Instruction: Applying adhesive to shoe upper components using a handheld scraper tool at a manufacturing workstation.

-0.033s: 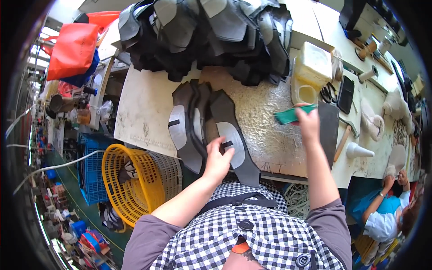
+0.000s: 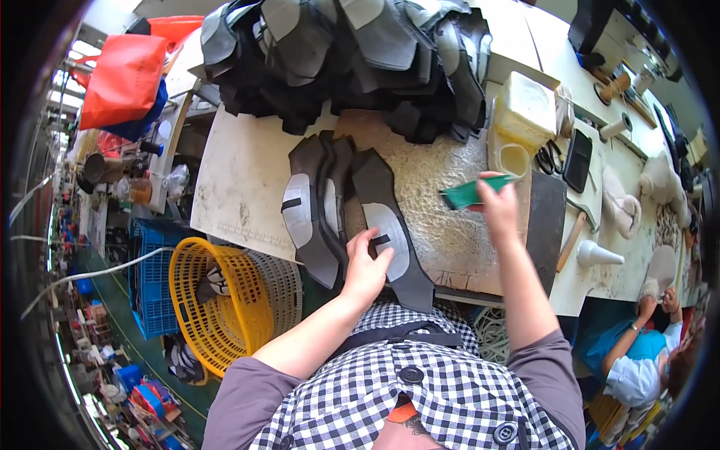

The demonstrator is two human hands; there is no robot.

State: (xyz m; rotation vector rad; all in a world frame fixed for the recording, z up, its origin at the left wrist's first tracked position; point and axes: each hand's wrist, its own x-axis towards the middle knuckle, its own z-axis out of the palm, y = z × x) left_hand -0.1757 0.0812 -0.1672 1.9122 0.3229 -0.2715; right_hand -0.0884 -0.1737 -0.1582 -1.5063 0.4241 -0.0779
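Note:
My left hand rests with thumb and fingers apart on a dark, shoe-upper-shaped piece with a light grey patch and a black tab. Beside it on the left lie several similar overlapping pieces. My right hand pinches a flat green tool with a dark far end; its exact kind is unclear. It hangs over the stained board, just left of a yellowish cup at the foot of a crusted, pale container.
Dark and grey pieces are heaped at the back. On the right lie scissors, a phone-like black object, a hammer and a white cone. A yellow basket stands left. Another person works at far right.
My right hand and the green tool have shifted left, away from the cup. My left hand stays on the dark piece.

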